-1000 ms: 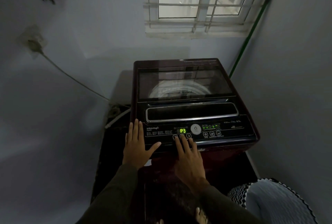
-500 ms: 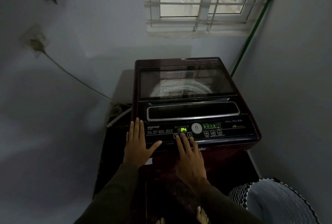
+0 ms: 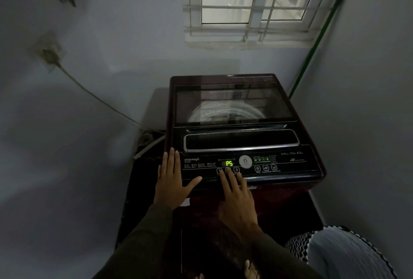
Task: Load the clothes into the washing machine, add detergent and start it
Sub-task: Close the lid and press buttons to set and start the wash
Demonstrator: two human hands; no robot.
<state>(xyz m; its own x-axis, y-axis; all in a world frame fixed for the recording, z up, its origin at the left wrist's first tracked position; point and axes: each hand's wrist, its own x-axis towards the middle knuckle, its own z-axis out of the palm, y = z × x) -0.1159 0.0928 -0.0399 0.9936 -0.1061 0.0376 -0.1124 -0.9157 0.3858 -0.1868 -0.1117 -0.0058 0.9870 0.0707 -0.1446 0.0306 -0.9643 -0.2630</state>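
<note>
A dark maroon top-load washing machine (image 3: pixel 312 167) stands in front of me with its glass lid (image 3: pixel 232 104) closed; the drum rim shows through it. The green display (image 3: pixel 228 163) on the control panel reads P5. My left hand (image 3: pixel 172 180) lies flat and spread on the panel's front left corner. My right hand (image 3: pixel 234 191) rests with its fingers stretched onto the row of round buttons (image 3: pixel 236 169) below the display. No clothes or detergent are visible.
A black-and-white patterned basket (image 3: pixel 335 254) sits at the bottom right. A green pole (image 3: pixel 317 43) leans in the right corner under a barred window (image 3: pixel 252 5). A cable (image 3: pixel 93 95) runs from a wall socket to behind the machine. Walls close in left and right.
The display has stepped from P3 to P4 to P5 while my right fingers stay on the buttons. My left hand has not moved.
</note>
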